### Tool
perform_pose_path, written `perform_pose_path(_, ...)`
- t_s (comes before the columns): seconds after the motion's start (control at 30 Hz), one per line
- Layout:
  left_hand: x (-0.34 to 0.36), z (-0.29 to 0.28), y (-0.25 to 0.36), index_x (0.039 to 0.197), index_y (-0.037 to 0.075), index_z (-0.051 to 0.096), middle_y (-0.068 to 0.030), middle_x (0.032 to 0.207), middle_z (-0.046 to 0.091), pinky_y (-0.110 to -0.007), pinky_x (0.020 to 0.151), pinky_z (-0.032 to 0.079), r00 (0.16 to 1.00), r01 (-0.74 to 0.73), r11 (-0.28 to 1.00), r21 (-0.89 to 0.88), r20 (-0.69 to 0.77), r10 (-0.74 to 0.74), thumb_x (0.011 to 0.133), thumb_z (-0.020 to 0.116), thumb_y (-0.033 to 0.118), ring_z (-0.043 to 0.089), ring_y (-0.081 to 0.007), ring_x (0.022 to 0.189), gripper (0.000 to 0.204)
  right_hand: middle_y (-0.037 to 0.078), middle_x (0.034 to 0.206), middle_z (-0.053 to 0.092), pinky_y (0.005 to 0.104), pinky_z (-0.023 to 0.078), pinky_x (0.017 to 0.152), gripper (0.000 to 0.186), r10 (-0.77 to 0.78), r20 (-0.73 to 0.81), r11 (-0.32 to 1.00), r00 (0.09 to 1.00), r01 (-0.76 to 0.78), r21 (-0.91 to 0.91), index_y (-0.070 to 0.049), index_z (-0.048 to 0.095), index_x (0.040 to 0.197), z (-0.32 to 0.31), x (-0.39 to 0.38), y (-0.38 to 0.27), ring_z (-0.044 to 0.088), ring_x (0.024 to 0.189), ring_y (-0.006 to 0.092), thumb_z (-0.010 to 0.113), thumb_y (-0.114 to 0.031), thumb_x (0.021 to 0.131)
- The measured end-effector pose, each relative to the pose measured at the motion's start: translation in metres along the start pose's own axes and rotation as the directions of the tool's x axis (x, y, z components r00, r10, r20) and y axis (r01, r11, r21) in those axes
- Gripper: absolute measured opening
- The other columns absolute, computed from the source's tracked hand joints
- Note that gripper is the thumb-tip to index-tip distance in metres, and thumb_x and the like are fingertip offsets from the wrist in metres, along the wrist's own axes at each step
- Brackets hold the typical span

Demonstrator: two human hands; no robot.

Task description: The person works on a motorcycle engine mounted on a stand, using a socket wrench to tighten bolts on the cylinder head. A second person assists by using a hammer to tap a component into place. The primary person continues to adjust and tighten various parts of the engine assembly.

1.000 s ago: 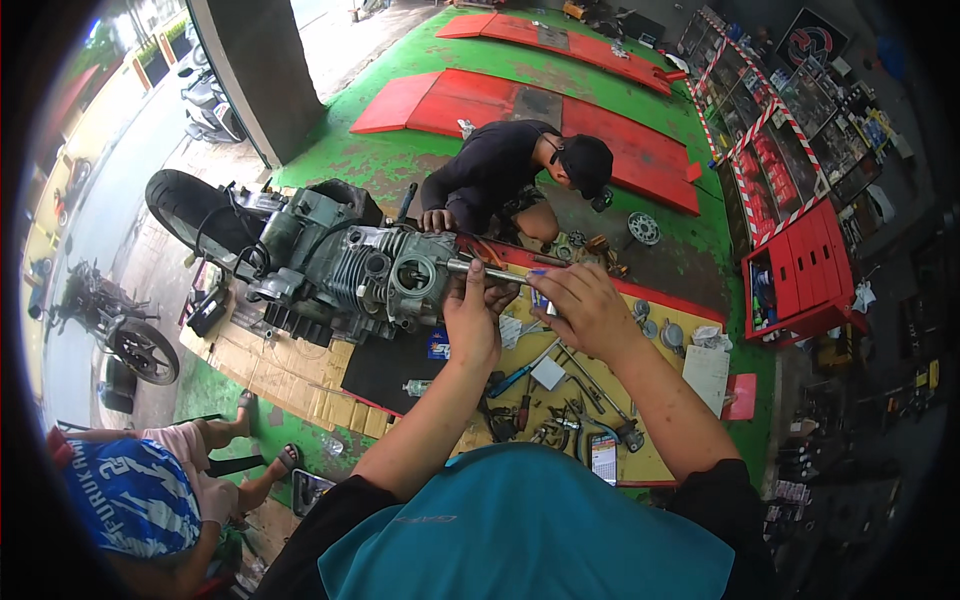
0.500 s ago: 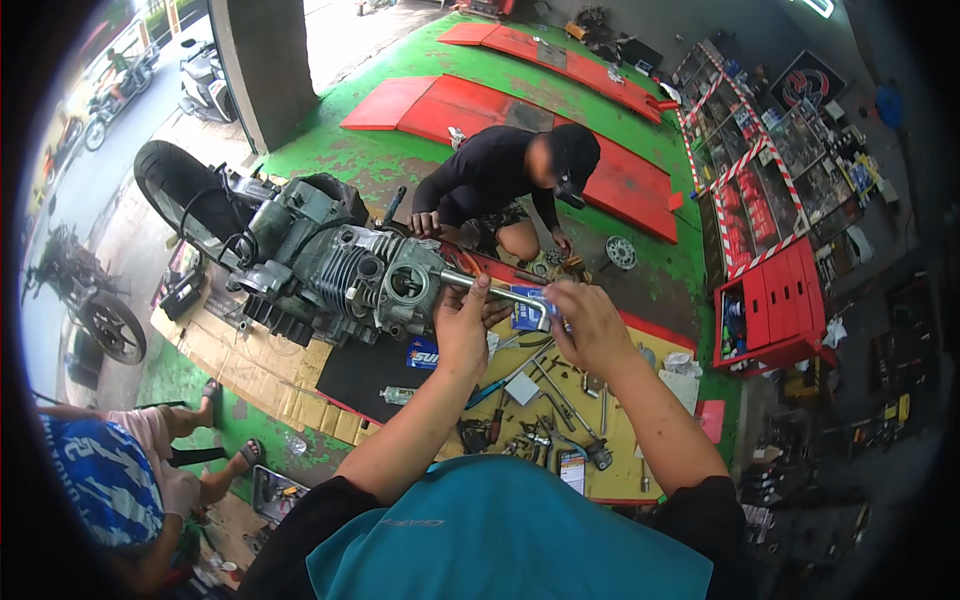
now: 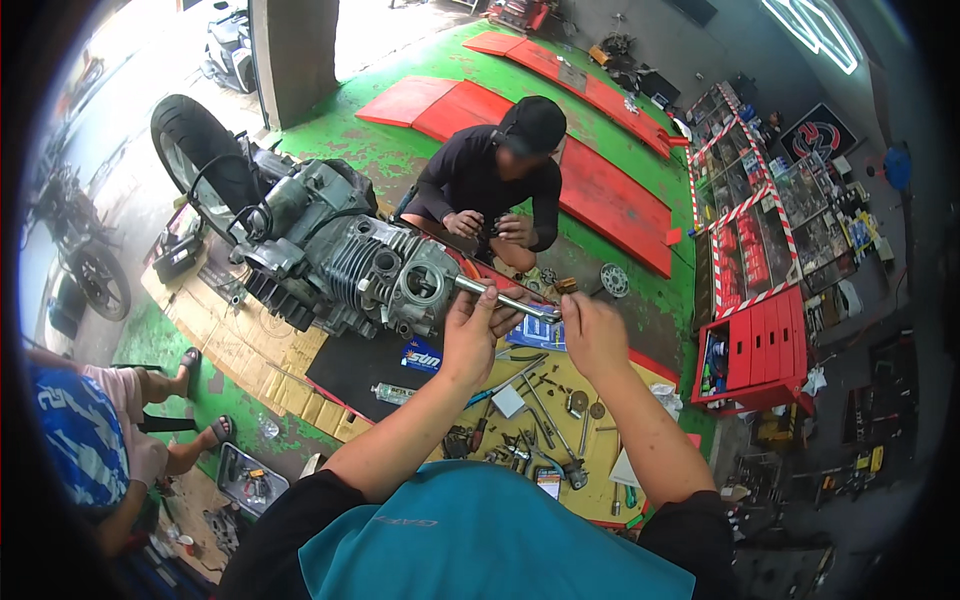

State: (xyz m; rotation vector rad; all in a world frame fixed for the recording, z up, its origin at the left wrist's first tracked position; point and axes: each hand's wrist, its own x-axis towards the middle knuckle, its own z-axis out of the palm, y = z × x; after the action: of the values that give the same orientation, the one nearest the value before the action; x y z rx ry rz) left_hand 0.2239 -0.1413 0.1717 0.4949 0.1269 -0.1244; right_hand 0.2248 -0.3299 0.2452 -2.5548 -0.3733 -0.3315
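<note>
A motorcycle engine (image 3: 350, 265) lies in front of me to the left, its finned cylinder and round opening towards me. A silver L-shaped socket wrench (image 3: 515, 303) reaches from the engine's near right end out to the right. My left hand (image 3: 474, 335) is closed around its shaft, close to the engine. At the wrench's bent outer end, my right hand (image 3: 594, 335) has its fingers curled against the metal. The wrench's tip at the engine is hard to make out. Below my hands, a yellow work surface (image 3: 600, 465) bears several tools and small parts.
Opposite me a co-worker (image 3: 495, 185) in black crouches with both hands raised. Another person (image 3: 90, 430) sits at the left by a metal tray (image 3: 250, 480). Red ramps (image 3: 610, 210) cross the green floor. A red tool cabinet (image 3: 755, 350) stands at the right. Cardboard (image 3: 240, 350) lies under the engine.
The wrench's bent end has turned from pointing towards me to lying nearly flat, with my right hand still at it. The co-worker has lifted both hands together in front of the chest.
</note>
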Motion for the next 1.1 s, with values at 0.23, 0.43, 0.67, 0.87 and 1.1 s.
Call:
perform_pose_path(0.23,0.003,0.000,-0.001,0.118,0.007,0.047,-0.0160,0.111,0.070,-0.035,0.084,0.061,0.999,0.017,0.999,0.027,-0.030,-0.016,0.103,0.063,0.026,0.073,-0.0258,0.102,0.029,0.013,0.087,0.065,0.0426,0.046,0.077,0.020,-0.303,0.182,0.895,0.936,0.344,-0.282,-0.006,0.069,0.089,-0.016,0.001,-0.032,0.063,0.087,0.0335,0.070,-0.026,0.089)
perform_pose_path(0.43,-0.002,0.003,0.009,0.126,0.007,0.045,-0.0182,0.116,0.068,-0.035,0.086,0.060,0.999,0.006,0.997,-0.083,0.034,-0.003,0.107,0.057,0.029,0.072,-0.0283,0.105,0.032,0.009,0.056,0.054,0.0408,0.045,0.062,0.060,0.492,0.483,0.600,0.725,-0.684,0.415,-0.006,0.060,0.065,0.012,-0.007,-0.027,0.055,0.055,0.0272,0.047,-0.050,0.104)
perform_pose_path(0.67,-0.003,0.000,0.010,0.127,0.006,0.046,-0.0190,0.119,0.066,-0.036,0.088,0.061,1.000,0.021,0.998,-0.065,0.019,-0.020,0.108,0.053,0.029,0.071,-0.0305,0.108,0.031,0.013,0.094,0.064,0.0443,0.041,0.089,0.042,-0.465,0.095,0.853,0.880,0.475,-0.215,-0.002,0.064,0.110,-0.009,-0.006,-0.037,0.060,0.091,0.0330,0.073,-0.034,0.085)
perform_pose_path(0.87,0.002,-0.005,0.006,0.128,0.006,0.047,-0.0183,0.117,0.066,-0.036,0.087,0.061,0.999,0.034,0.995,-0.094,0.003,-0.034,0.108,0.052,0.031,0.072,-0.0283,0.104,0.032,0.007,0.065,0.055,0.0432,0.045,0.067,0.046,0.448,0.222,0.686,0.866,-0.492,0.536,-0.004,0.062,0.092,0.021,0.001,-0.011,0.056,0.060,0.0242,0.057,-0.048,0.101)
perform_pose_path(1.1,0.003,-0.004,0.005,0.122,0.007,0.048,-0.0170,0.114,0.067,-0.035,0.085,0.060,1.000,0.010,0.997,-0.081,-0.005,-0.010,0.108,0.051,0.033,0.072,-0.0272,0.102,0.030,0.011,0.066,0.058,0.0436,0.046,0.064,0.045,0.274,0.168,0.961,0.947,-0.277,-0.007,-0.003,0.064,0.094,0.003,0.007,-0.017,0.059,0.063,0.0322,0.054,-0.047,0.102)
